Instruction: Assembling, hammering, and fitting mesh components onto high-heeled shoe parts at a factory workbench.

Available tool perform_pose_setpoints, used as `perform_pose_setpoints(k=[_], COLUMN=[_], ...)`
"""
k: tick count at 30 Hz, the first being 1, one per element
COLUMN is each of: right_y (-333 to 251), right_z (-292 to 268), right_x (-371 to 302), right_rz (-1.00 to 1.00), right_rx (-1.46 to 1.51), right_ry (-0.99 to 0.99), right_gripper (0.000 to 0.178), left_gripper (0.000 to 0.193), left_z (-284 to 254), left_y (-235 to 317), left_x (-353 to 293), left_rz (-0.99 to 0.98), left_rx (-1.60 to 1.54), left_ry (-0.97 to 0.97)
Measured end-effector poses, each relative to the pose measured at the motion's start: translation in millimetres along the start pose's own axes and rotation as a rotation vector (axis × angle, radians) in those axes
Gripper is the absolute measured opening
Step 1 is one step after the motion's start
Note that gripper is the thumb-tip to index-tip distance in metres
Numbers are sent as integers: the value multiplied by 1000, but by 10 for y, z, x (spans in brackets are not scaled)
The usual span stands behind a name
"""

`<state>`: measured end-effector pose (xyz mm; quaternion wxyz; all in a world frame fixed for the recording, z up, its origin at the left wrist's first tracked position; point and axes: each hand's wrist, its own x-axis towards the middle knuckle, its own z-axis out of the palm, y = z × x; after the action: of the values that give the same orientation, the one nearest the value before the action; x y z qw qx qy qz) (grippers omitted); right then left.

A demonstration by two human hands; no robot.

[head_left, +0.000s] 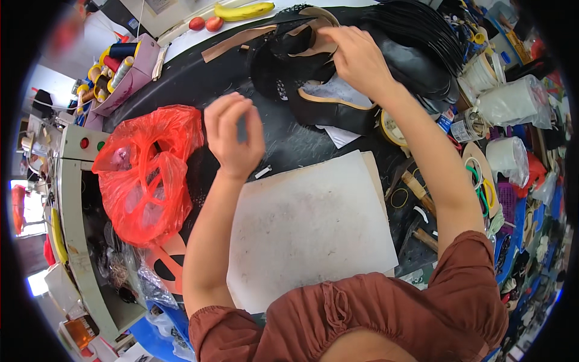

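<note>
My right hand [362,57] reaches to the far side of the table. Its fingertips pinch the tan edge of a black-and-tan shoe upper piece [316,39] in a loose pile. Just nearer lies another black upper [332,111] with a tan-edged opening and a pale lining. My left hand [234,134] is raised above the dark table, left of the pile. Its fingers curl toward the thumb in a loop, and I see nothing in them. Below it rests a white, smudged board [310,226]. A tan strip [238,42] trails leftward from the pile.
A red plastic bag [148,175] sits at left, below a box of thread spools [123,69]. Bananas [244,11] and two red fruits lie along the back. Stacked black pieces [422,45] stand back right; wooden-handled tools [419,190], scissors [485,190] and a jar [469,127] lie right.
</note>
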<state>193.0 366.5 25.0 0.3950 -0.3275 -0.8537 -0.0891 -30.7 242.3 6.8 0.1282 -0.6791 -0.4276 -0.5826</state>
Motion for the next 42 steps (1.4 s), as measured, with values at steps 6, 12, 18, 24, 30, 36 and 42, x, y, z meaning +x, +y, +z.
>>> perform_pose_setpoints(k=[6,12,18,24,30,36,42], right_y=[-627,-772,-1427,-1656,-2042,-2089,-2115], right_z=[-136,-217,-1078,-1469,-1053,-1249,-1514], right_x=[-509,-609,-404,-803,-898,-939,-1037], right_rz=[102,314,144,530,462,-93,279], right_rx=[56,279,609,1016,1034,241,553], right_ry=[-303,-658,-829,-409,-112,199,-613], right_gripper=[20,30,30,34,36,49,18], left_gripper=[27,36,37,35,37,24,28], left_z=[-158,294,-21,-827,-1060,-1215,-1098], left_y=[204,-237,-244,341,1476,1443,1506], left_x=[-22,78,242,-2,-212,-34,-598], left_rz=[251,33,117,-662,-943,-421,-24], left_rx=[93,224,293,-486,-1092,-204,-175], left_ry=[-285,-577,-631,369,105,-382,-460])
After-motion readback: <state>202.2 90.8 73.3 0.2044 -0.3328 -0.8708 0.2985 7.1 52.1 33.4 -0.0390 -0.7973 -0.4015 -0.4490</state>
